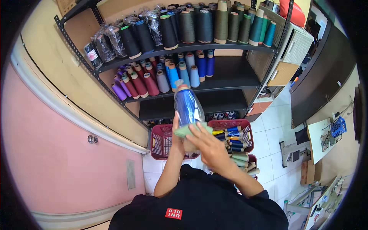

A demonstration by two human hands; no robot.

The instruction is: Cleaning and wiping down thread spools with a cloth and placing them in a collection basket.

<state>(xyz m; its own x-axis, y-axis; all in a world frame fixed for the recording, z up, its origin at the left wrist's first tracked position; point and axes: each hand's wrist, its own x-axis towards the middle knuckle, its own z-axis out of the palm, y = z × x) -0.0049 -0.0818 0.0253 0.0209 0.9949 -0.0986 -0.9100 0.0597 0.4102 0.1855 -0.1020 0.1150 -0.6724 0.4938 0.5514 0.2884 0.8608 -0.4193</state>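
Observation:
In front of me, a blue thread cone (pixel 186 105) in clear plastic wrap stands tilted, its narrow end away from me. My left hand (pixel 177 140) supports it from the left and below, with most of the fingers hidden behind it. My right hand (pixel 209 147) presses a light green cloth (pixel 184 131) against the wide lower end of the wrapped cone, its fingers lying over the cloth.
Ahead, a black metal shelf (pixel 234 74) bears rows of coloured thread cones. Below stand a maroon basket (pixel 156 143) on the left and another maroon basket (pixel 249 134) with several cones. A pink door (pixel 69 145) is at left; tiled floor (pixel 270 142) lies right.

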